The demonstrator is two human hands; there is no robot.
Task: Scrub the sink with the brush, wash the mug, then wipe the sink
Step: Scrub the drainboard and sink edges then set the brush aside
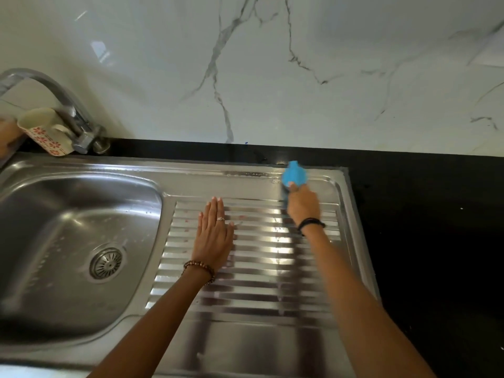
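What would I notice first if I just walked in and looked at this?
Probably the bright blue brush, gripped by the right hand at the far edge of the shiny steel sink. Next, the left hand lying flat with straight fingers on the ridged draining part. Then the flowery mug tucked beside the tap in the far left corner.

Bare forearms; L wrist brown bead bracelet [200, 269], ring [220, 219]; R wrist black cord band [311, 223].
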